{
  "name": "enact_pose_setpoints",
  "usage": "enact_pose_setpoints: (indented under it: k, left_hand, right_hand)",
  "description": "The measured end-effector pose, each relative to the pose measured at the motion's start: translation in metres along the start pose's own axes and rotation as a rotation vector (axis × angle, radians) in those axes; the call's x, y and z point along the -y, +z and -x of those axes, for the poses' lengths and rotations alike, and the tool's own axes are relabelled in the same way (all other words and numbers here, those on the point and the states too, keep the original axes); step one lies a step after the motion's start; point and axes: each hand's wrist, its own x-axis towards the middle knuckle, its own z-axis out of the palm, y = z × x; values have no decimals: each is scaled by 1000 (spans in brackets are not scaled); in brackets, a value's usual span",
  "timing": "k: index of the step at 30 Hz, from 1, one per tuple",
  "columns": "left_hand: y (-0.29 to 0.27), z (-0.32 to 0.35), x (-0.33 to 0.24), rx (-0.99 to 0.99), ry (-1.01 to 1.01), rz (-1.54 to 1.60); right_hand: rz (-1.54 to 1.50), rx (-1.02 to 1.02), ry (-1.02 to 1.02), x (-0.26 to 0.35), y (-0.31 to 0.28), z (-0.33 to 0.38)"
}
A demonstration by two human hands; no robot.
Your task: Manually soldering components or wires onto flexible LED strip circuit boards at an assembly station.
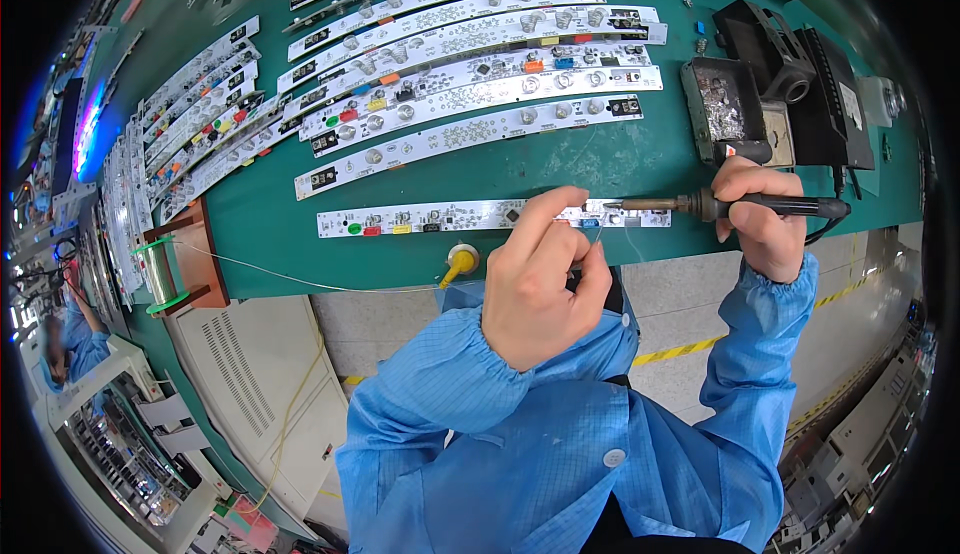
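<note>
Right hand (765,224): right of centre, clenched around the black grip of a soldering iron (720,205). The iron lies level, its tip pointing left and meeting the right end of the near board (440,218).

Left hand (545,279): centre of frame, fingers pinched together, forefinger stretched up onto the near board just left of the iron's tip. A thin solder wire (300,279) runs toward it from the left; the exact grip on the wire cannot be made out.

Near board: long white strip with small red, green, yellow and blue parts, lying alone along the near edge of the green mat (560,159), centre of frame.

Spool (160,274): on a brown stand at the mat's left edge, feeding the wire.

Yellow knob (460,259): at the mat's near edge, just below the near board.

Board rows (480,74): many like strips laid side by side, upper centre, well apart from the near board; more stacked at upper left.

Iron stand (735,109): black, with a grey cleaning pad, upper right, just above the right hand.

Blue sleeves (450,384): both forearms, entering from the lower edge.

Another person (70,344): far left, in blue.
</note>
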Motion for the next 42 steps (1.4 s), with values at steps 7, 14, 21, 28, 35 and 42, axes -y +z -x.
enact_pose_setpoints:
  k: [7, 14, 21, 28, 35, 42]
  left_hand:
    - [-4, 1, 0, -5, -6, -2]
    - [-1, 7, -4, -56, 167, -158]
    - [-62, 18, -12, -162, 293, -435]
    - [-153, 10, 25, -168, -1, -794]
    - [-173, 19, 33, -129, -21, -347]
    - [-194, 8, 21, -81, 80, -176]
  right_hand:
    - [-46, -72, -122, -5, 9, 7]
    - [918, -635, -554, -41, 34, 47]
    - [854, -313, -588, -42, 40, 36]
    - [819, -286, -513, -40, 65, 26]
    - [924, -353, -780, -45, 63, 25]
    - [887, -444, -850, -48, 63, 19]
